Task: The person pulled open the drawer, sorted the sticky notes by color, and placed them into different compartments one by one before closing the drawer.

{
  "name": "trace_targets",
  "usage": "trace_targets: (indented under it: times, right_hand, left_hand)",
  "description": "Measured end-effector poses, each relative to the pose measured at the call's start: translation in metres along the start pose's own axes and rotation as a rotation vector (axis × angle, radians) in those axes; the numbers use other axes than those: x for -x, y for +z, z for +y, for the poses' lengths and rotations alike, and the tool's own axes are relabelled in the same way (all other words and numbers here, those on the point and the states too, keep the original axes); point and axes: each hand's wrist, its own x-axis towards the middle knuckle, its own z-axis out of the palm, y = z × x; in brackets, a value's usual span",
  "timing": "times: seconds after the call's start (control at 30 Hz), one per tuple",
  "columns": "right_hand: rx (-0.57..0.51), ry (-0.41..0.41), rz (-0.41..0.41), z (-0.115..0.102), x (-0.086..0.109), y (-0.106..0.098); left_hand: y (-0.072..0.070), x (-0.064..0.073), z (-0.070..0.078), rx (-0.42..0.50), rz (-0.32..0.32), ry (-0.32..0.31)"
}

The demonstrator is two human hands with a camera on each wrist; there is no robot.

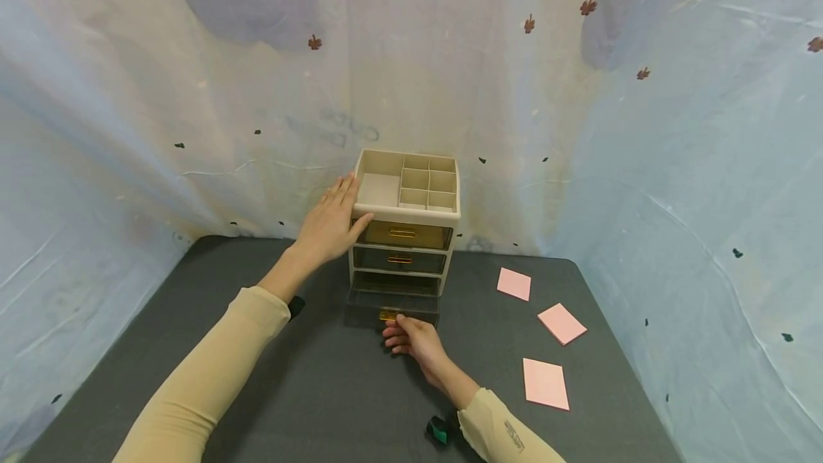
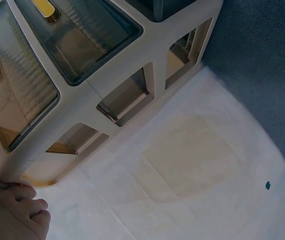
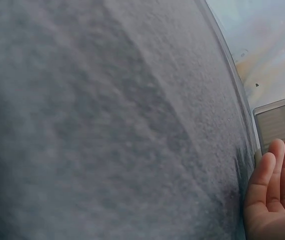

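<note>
A small cream drawer cabinet stands on the dark table, with an open divided tray on top and three smoky drawers in front. My left hand rests against its upper left side, fingers extended and thumb across the front edge. In the left wrist view, that hand's fingers sit beside the cabinet's top corner. The bottom drawer is pulled out; the two drawers above are closed. At its gold handle my right hand pinches with thumb and forefinger. The other fingers show loosely bent in the right wrist view.
Three pink paper squares lie to the right of the cabinet: a far one, a middle one and a near one. Behind and at both sides hangs a patterned curtain. The dark table extends toward me.
</note>
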Motion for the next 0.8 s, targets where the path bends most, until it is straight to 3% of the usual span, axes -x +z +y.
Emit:
trace_targets:
  times: [0.8]
  right_hand:
    - [0.022, 0.004, -0.015, 0.004, 0.018, 0.003]
  left_hand:
    - [-0.001, 0.001, 0.001, -0.003, -0.004, -0.004]
